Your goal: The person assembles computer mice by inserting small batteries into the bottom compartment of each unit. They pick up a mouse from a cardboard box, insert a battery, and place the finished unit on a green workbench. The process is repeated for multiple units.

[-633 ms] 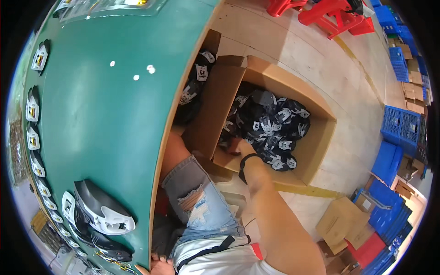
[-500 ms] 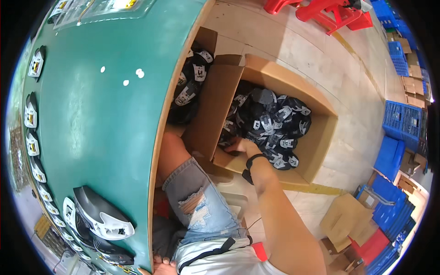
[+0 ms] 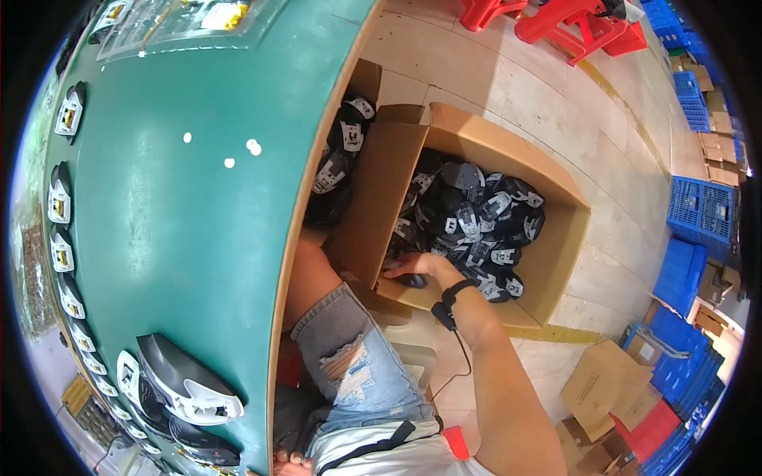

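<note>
A green desk (image 3: 198, 238) fills the left side, its brown edge running down beside the person's knees. To its right spreads a pale tiled floor (image 3: 615, 178) with a yellow line. On it, next to the desk, stands an open cardboard box (image 3: 492, 131), holding a heap of black and white shells (image 3: 484, 230). Blue crates (image 3: 702, 210) and cartons (image 3: 601, 389) line the far right, and red stools (image 3: 571, 30) stand at the top. A smaller-looking second box (image 3: 367, 78), partly hidden by the desk edge, holds similar shells. A clear plastic bag (image 3: 163, 33) with yellow bits lies at the desk's upper end; larger shells (image 3: 178, 371) lie close together at its lower end, and a row of small shells (image 3: 59, 194) follows its left rim.

The right hand (image 3: 421, 266) reaches into the open box at its near corner. A black shell (image 3: 411, 281) there touches it; I cannot tell whether the fingers are clamped on it. The left hand (image 3: 294, 464) is beside the desk edge, its visible fingers close together, its grip not clear. A black wristband (image 3: 459, 292) with a cord circles the right wrist. A few white dots (image 3: 229, 163) lie on the desk.
</note>
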### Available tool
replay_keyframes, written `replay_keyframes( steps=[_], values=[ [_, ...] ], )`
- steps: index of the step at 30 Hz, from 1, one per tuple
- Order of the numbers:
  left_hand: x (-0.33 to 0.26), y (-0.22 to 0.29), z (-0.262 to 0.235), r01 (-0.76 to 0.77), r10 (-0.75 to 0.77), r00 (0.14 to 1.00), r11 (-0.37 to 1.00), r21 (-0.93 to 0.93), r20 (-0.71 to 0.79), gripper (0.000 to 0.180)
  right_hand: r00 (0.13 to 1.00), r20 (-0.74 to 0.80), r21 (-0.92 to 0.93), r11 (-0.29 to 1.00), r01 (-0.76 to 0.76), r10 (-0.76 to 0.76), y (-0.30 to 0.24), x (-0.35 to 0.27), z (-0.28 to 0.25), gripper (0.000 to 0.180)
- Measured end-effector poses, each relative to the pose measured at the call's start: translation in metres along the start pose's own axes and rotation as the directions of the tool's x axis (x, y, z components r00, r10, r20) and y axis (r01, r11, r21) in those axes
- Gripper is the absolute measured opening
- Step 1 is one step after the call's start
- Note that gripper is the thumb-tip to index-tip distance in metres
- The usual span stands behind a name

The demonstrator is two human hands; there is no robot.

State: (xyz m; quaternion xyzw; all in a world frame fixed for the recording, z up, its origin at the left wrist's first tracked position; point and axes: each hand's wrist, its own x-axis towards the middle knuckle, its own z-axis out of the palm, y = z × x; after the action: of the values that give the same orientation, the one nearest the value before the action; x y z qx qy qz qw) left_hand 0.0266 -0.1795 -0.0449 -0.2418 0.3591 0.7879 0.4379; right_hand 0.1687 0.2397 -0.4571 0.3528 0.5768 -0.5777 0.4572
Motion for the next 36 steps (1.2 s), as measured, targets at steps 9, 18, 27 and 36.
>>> replay_keyframes(
  steps=[9, 18, 27, 36],
  values=[
    [-0.002, 0.003, -0.006, 0.040, -0.044, 0.998, 0.996, 0.084, 0.039, 0.075, 0.687, -0.658, -0.157, 0.949, 0.275, -0.308, 0.003, 0.020, -0.017, 0.103],
    [-0.017, -0.011, -0.009, -0.003, 0.003, 1.000, 0.998, 0.067, 0.002, 0.075, 0.815, -0.540, -0.211, 0.971, 0.114, -0.213, -0.015, 0.088, 0.006, 0.068],
    [-0.009, -0.026, 0.010, -0.073, 0.083, 0.988, 0.994, 0.077, -0.133, 0.098, 0.858, -0.456, -0.321, 0.943, 0.091, -0.238, 0.011, 0.043, 0.005, 0.046],
    [0.013, -0.020, 0.011, -0.103, 0.101, 0.992, 0.994, 0.021, 0.076, 0.091, 0.889, -0.400, -0.408, 0.912, 0.047, -0.225, 0.000, 0.026, -0.002, 0.041]
  ],
)
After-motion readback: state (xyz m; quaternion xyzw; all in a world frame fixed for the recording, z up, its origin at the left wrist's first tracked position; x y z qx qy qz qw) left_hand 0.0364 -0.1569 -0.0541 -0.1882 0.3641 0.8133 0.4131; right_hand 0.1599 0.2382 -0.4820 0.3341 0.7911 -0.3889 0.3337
